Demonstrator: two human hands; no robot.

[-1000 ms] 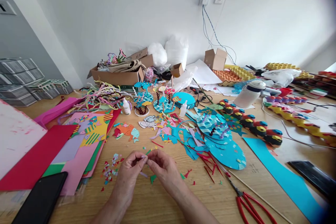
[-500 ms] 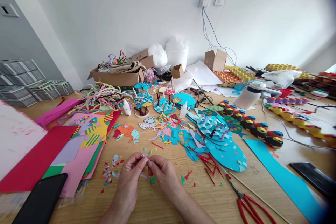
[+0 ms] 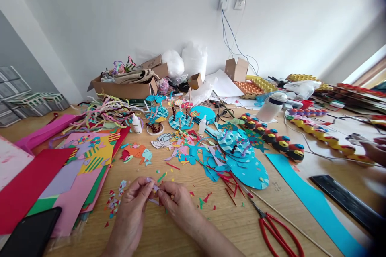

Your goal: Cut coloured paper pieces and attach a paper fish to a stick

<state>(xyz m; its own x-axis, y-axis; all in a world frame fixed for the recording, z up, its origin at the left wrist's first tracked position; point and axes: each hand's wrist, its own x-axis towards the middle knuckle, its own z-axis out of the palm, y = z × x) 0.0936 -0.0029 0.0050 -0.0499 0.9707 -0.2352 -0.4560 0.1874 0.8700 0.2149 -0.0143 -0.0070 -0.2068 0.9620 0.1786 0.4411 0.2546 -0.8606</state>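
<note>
Low in the head view, my left hand (image 3: 134,204) pinches a small lilac paper piece (image 3: 152,182) between thumb and fingers. My right hand (image 3: 177,204) is closed on the other end of the same piece, fingertips nearly touching my left ones. Tiny coloured paper scraps (image 3: 114,202) lie beside my left hand, and green and red bits (image 3: 205,198) lie to the right of my right hand. Orange and blue paper fish (image 3: 137,152) rest on the wooden table (image 3: 169,245) beyond my hands.
Red-handled scissors (image 3: 276,229) and a thin stick lie at right, near blue card (image 3: 304,192) and a black phone (image 3: 346,200). Coloured sheets (image 3: 39,180) cover the left side. Glue bottles (image 3: 136,124) stand behind. Another person's hand (image 3: 375,148) is at the right edge.
The view has turned to the right, shifting the scene left. More of the lilac piece shows between my fingers. Another person's hand has come into view at the right edge.
</note>
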